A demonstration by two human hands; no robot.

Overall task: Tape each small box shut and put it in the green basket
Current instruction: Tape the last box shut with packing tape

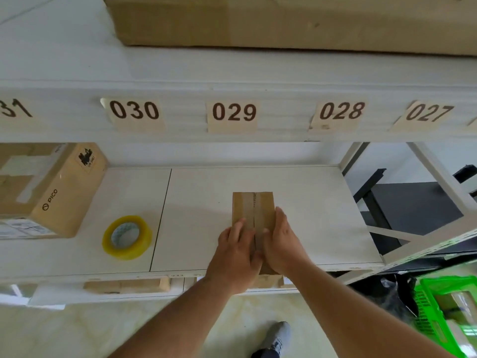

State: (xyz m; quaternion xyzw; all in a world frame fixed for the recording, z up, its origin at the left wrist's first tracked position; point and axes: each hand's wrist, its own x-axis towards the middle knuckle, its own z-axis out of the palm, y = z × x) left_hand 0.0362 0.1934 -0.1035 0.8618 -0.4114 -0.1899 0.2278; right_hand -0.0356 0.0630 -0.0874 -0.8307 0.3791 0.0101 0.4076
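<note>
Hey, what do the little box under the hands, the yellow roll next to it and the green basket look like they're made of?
The small brown box looks like matte corrugated cardboard: dull tan faces and a flap seam down its top. The yellow tape roll seems to be glossy translucent plastic packing tape on a pale printed core, probably card. The green basket looks like moulded plastic, bright and slightly shiny with slotted walls.

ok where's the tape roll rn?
Head view: tape roll lies flat on the shelf, left of the small box, beside the PICO carton.
</note>
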